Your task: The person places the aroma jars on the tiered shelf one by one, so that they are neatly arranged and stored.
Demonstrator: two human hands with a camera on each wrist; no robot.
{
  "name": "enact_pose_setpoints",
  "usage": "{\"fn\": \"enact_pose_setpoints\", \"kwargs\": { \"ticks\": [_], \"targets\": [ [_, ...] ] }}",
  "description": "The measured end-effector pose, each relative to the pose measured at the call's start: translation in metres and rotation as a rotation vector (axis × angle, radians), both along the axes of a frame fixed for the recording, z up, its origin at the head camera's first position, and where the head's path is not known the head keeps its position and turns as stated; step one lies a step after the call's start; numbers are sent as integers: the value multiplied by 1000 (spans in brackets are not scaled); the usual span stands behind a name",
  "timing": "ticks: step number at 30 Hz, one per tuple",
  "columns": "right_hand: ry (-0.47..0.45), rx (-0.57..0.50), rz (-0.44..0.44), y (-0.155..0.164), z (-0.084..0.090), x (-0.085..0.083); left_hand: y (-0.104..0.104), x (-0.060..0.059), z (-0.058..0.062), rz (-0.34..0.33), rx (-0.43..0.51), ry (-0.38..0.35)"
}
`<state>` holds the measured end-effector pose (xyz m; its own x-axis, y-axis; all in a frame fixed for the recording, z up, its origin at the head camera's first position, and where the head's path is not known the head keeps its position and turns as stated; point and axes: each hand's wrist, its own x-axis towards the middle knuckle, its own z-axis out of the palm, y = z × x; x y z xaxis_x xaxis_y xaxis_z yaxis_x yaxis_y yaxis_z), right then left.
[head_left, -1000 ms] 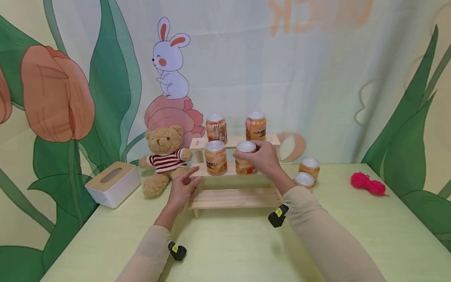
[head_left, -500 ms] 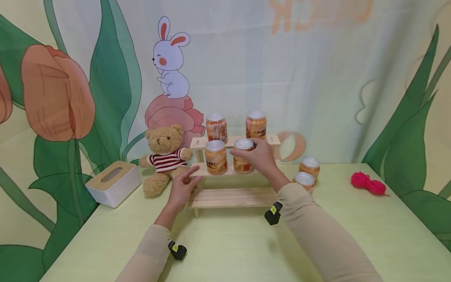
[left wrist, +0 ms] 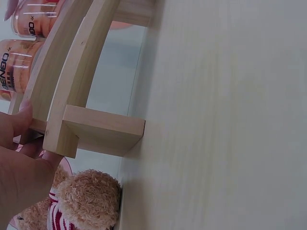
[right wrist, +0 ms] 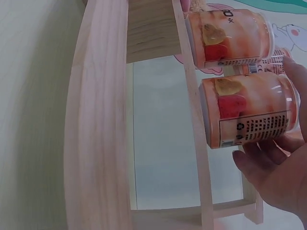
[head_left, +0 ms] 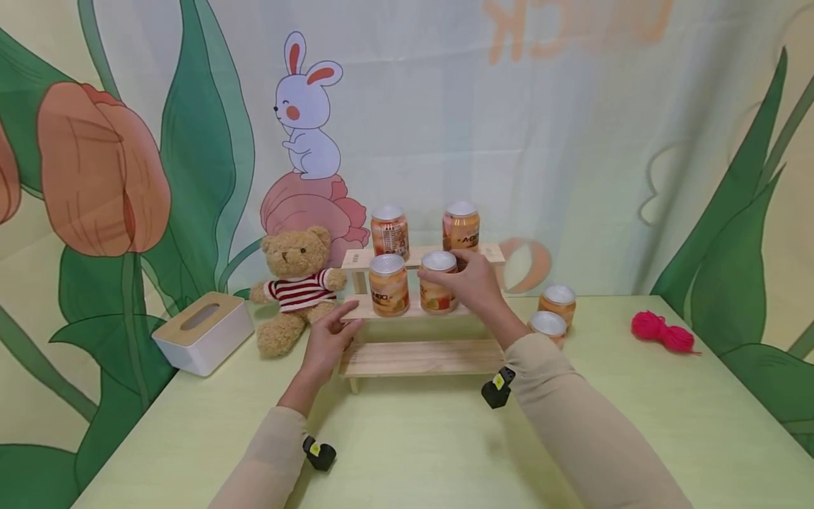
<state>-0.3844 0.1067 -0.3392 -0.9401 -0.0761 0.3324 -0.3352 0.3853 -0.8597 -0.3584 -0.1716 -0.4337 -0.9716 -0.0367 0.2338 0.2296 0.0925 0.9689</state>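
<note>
Over the last second the can (head_left: 437,283) shifted slightly left along the middle tier of the rack (head_left: 420,357), closing on its neighbour (head_left: 388,285); it now stands upright there, placement near complete; right hand (head_left: 470,283) remains curled round the can; left hand (head_left: 331,336) stays flat, fingers straight, steadying the rack's left end.

Light: bright, even and diffuse; source not visible.
Shadows: soft, faint beneath the pale wooden stepped shelf (head_left: 420,357) on the light green surface (head_left: 407,438).
Glare: mild sheen on silver can lids.
Focus: head view sharp; wrist views soft, left hand (left wrist: 19,163) blurred.
Distortion: shelf boards bow in wrist views.
</note>
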Motion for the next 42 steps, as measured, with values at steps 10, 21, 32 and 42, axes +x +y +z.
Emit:
{"fn": "enact_pose_setpoints", "kwargs": {
  "ticks": [10,21,32,42],
  "targets": [
    [-1,-59,-51,27,-7,24,1,0,0,11,-9,5],
    [6,-101,-14,56,-23,55,2,2,0,-2,-11,13],
    [89,4,-39,81,-35,63,-1,2,-2,-5,-7,26],
    [127,115,-125,114,-49,59,-2,-1,-3,-28,-5,9]
  ]
}}
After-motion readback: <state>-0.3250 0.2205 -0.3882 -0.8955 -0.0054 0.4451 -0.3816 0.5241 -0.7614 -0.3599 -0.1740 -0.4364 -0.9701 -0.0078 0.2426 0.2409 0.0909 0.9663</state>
